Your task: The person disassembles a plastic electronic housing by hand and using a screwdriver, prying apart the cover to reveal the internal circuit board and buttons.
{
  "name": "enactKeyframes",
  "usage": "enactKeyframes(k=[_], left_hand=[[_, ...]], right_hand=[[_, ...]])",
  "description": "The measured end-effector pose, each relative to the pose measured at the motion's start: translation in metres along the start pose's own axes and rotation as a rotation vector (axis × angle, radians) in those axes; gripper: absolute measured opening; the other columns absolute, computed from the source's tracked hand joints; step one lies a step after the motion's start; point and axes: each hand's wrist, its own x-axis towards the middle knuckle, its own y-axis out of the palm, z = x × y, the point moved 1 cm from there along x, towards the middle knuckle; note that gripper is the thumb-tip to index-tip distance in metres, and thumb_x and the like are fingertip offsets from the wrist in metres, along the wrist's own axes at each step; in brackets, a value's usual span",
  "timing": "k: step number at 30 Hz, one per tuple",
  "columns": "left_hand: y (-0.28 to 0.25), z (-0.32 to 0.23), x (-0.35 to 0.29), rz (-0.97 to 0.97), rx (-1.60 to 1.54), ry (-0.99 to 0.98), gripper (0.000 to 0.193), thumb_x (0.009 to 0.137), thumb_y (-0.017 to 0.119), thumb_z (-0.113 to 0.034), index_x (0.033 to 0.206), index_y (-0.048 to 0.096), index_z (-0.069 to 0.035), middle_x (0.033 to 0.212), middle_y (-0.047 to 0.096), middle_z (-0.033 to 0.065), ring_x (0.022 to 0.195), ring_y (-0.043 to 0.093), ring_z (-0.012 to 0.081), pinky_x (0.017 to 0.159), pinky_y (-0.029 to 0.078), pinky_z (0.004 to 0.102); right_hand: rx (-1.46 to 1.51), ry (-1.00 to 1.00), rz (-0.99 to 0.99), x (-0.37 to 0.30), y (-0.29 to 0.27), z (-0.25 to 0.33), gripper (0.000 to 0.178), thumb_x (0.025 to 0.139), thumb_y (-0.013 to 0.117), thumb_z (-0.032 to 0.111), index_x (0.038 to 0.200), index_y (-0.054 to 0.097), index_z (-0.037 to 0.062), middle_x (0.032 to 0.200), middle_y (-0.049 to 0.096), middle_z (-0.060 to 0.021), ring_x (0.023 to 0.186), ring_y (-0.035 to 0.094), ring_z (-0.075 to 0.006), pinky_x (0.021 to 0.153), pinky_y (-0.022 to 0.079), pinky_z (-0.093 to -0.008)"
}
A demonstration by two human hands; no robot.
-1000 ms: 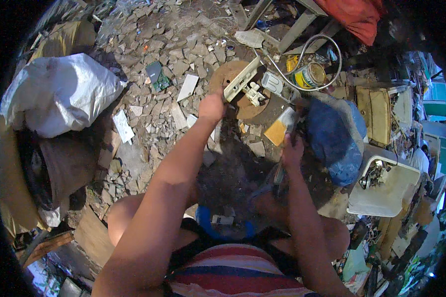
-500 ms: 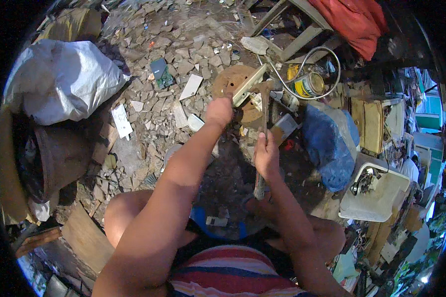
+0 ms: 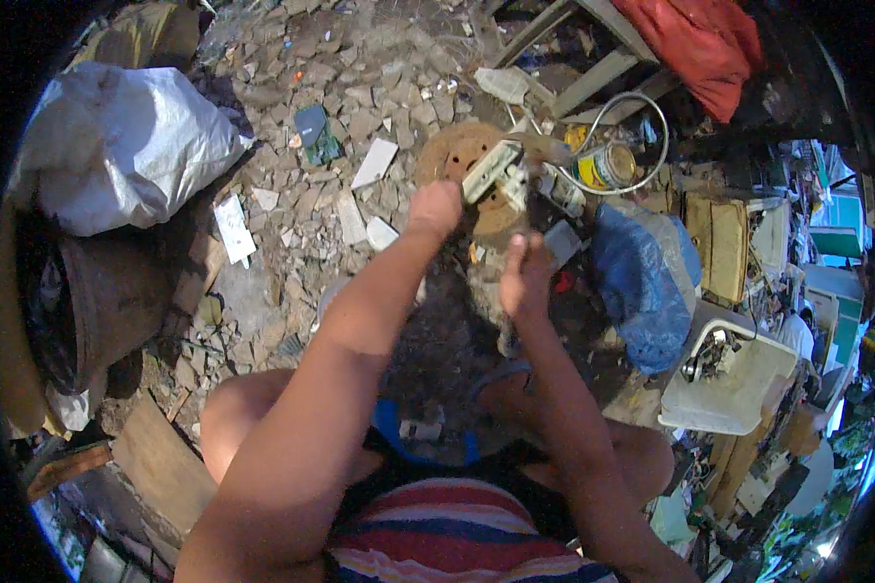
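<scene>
My left hand (image 3: 436, 208) is closed on the near end of a cream-coloured plastic part (image 3: 489, 175), which looks like a piece of a casing with broken inner bits. The part rests tilted over a rusty round metal disc (image 3: 439, 155) with holes, lying on the ground. My right hand (image 3: 525, 284) is wrapped round the handle of a hammer (image 3: 507, 340), the thumb along the shaft. Motion smears the hammer's upper end, close to the right side of the plastic part. The fingertips of my left hand are hidden.
Broken tile pieces (image 3: 326, 92) cover the ground. A white sack (image 3: 136, 146) and a brown bin (image 3: 126, 291) stand left. At right are a yellow can (image 3: 608, 166), a looped grey hose (image 3: 666, 146), a blue plastic bag (image 3: 642, 282) and a white tub (image 3: 749, 398) with metal scraps.
My right hand and the hammer have moved up slightly, and the hammer is blurred. The plastic part has turned, showing more of its broad face. My left hand has shifted slightly right.
</scene>
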Motion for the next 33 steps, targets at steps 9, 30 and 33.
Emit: enactKeyframes(k=[9,30,33], left_hand=[[0.004,0.002,0.000,0.005,0.031,-0.029,0.022,0.084,0.048,-0.011,0.094,0.066,-0.004,0.093,0.067,0.0179,0.087,0.066,0.0342,0.077,0.053,0.0436],[0.000,0.002,0.020,0.010,0.085,-0.049,0.024,0.084,0.050,-0.015,0.097,0.068,-0.007,0.093,0.067,0.0177,0.088,0.066,0.0338,0.079,0.053,0.0432],[-0.003,-0.002,0.017,0.063,0.105,-0.058,0.024,0.085,0.050,-0.017,0.098,0.068,-0.008,0.095,0.067,0.0176,0.090,0.066,0.0339,0.080,0.052,0.0438]], right_hand=[[0.286,-0.009,-0.091,0.010,-0.048,0.029,0.033,0.095,0.047,0.030,0.112,0.049,0.0025,0.081,0.057,-0.0131,0.075,0.055,-0.0300,0.063,0.046,-0.0441],[0.049,0.024,0.012,0.002,-0.023,-0.020,0.039,0.097,0.041,0.035,0.111,0.049,0.0001,0.079,0.057,-0.0125,0.070,0.057,-0.0277,0.066,0.045,-0.0392],[0.185,0.098,0.003,0.013,-0.042,-0.006,0.044,0.096,0.042,0.039,0.111,0.050,-0.0018,0.084,0.057,-0.0158,0.074,0.055,-0.0297,0.068,0.044,-0.0426]])
